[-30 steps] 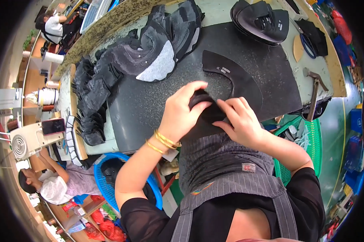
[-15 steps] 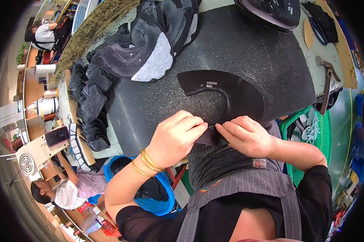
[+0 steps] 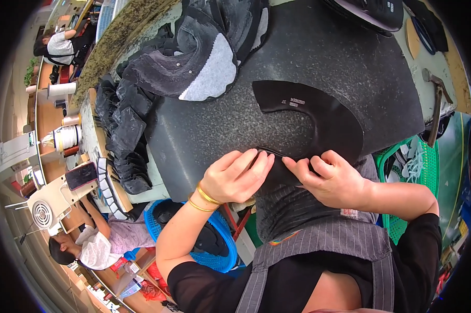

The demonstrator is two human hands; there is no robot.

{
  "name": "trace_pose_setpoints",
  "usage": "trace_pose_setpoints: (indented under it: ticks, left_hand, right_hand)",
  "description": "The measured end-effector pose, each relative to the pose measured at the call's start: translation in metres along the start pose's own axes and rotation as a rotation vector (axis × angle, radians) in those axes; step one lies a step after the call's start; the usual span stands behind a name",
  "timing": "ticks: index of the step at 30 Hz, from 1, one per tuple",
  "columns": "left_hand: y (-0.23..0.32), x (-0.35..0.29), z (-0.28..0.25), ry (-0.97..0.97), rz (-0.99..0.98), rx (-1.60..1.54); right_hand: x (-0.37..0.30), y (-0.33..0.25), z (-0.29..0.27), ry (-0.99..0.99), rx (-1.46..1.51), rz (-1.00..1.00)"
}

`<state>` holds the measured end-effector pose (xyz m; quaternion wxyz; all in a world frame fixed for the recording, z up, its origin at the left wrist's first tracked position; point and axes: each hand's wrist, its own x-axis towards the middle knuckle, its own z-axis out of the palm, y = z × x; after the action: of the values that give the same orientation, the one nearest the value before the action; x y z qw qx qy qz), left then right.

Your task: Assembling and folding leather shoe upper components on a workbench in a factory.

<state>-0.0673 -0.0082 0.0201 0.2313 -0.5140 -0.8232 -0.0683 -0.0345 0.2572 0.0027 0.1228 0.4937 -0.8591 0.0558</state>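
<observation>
A black, curved shoe-upper piece (image 3: 335,116) lies on the dark work mat (image 3: 204,130), its arch bending round to the mat's near edge. My left hand (image 3: 238,176), with gold bangles at the wrist, pinches the piece's near end between thumb and fingers. Close beside it on the right, my right hand (image 3: 327,177) has its thumb and fingertips closed on the same edge. A thin dark fold of the piece runs between the two sets of fingertips. Part of the near end hangs below the mat's edge, partly covered by my fingers.
Piled dark upper pieces (image 3: 167,78), one with a pale grey patch, fill the far left. A hammer (image 3: 436,99) rests at the right. A blue basket (image 3: 222,245) and a green basket (image 3: 420,182) stand below the table. Another person (image 3: 97,250) sits at the left beside a sewing machine.
The near edge now shows a thin fold between my fingertips. My left fingers have shifted along that edge, and my right fingers are more bent. The whole view has shifted slightly.
</observation>
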Motion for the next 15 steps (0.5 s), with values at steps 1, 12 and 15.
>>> trace_pose_setpoints:
  ticks: [1, 12, 15]
  left_hand:
    - [0.001, -0.001, 0.001, -0.005, -0.017, 0.011]
    - [-0.001, -0.009, 0.002, 0.027, -0.005, 0.000]
    - [-0.004, -0.007, 0.004, 0.045, -0.038, -0.027]
  right_hand:
    - [0.000, -0.001, -0.001, -0.012, 0.012, 0.007]
    - [0.018, 0.006, -0.006, -0.081, 0.236, 0.112]
    - [0.008, 0.010, 0.012, 0.233, 0.501, 0.220]
